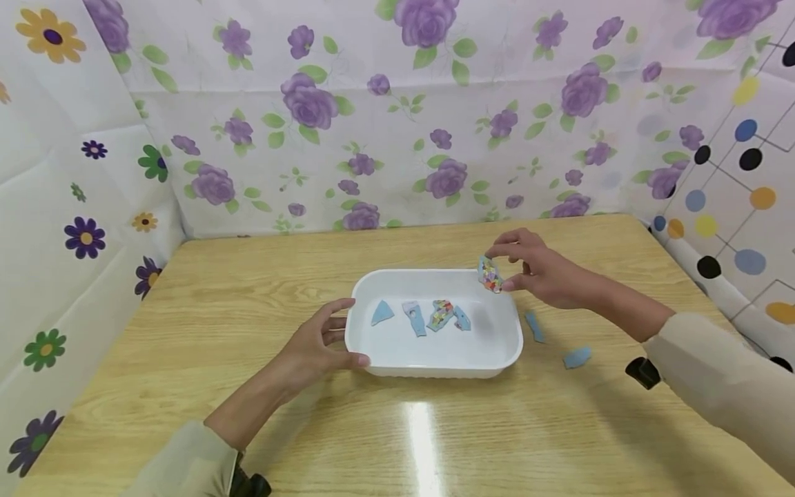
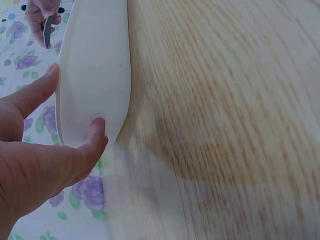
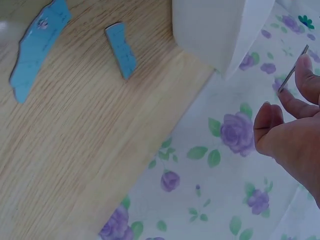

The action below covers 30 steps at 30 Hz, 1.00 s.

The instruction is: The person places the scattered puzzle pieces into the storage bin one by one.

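My left hand (image 1: 315, 345) holds the left end of a white plastic tray (image 1: 435, 353), thumb at the near corner and fingers at the left rim. Inside the tray lie several flat shards, among them a blue triangle (image 1: 382, 313) and one with a colourful flower print (image 1: 442, 315). Over the tray's far right corner, my right hand (image 1: 546, 273) pinches a thin flower-printed shard (image 1: 489, 275) between thumb and fingers. The right wrist view shows that shard (image 3: 292, 69) edge-on.
Right of the tray, two light-blue shards lie on the wooden table: a narrow one (image 1: 534, 327) close to the tray and a wider one (image 1: 577, 357) nearer me. Flower-printed cloth (image 1: 397, 159) hangs behind the table, with more cloth at both sides.
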{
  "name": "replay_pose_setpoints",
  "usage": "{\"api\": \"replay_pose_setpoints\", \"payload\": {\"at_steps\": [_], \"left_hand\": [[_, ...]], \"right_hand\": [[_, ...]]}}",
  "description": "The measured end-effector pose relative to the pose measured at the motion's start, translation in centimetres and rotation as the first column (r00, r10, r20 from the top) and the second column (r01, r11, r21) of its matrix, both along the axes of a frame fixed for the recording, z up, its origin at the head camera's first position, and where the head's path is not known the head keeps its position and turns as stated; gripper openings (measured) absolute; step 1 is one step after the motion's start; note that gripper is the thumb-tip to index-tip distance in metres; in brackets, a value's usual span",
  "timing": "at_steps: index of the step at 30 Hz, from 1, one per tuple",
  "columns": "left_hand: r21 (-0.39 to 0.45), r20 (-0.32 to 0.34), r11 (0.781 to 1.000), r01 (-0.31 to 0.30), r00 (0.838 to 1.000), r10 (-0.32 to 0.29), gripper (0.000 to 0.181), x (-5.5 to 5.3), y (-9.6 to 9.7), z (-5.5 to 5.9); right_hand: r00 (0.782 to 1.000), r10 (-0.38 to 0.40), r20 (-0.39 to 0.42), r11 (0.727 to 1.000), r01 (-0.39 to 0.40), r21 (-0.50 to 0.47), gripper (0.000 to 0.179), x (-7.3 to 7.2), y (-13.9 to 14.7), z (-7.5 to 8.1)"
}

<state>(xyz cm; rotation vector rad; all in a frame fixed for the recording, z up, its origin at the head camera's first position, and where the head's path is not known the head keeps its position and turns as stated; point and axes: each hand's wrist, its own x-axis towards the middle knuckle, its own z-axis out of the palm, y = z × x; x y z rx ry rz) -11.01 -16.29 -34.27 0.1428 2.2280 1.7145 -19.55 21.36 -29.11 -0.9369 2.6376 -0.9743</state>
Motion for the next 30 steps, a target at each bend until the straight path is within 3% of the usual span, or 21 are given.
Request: {"api": "replay_pose_setpoints", "payload": {"at_steps": [11, 19, 30], "left_hand": [[-0.004, -0.003, 1.000, -0.005, 1.000, 0.005, 0.097, 0.1, -0.1, 0.1], [0.003, 0.002, 1.000, -0.004, 1.000, 0.004, 0.098, -0.1, 0.0, 0.0], [0.010, 0.006, 1.000, 0.007, 1.000, -0.007, 0.097, -0.1, -0.1, 0.0]], "right_hand": [[0.993, 0.118, -0.023, 0.991, -0.116, 0.061, 0.042, -0.3, -5.0, -0.7], [0.970, 0.244, 0.003, 0.965, -0.243, 0.094, 0.043, 0.4, -8.4, -0.7], [0.962, 0.272, -0.019, 0.931, -0.258, 0.260, 0.046, 1.5, -13.3, -1.2]]}}
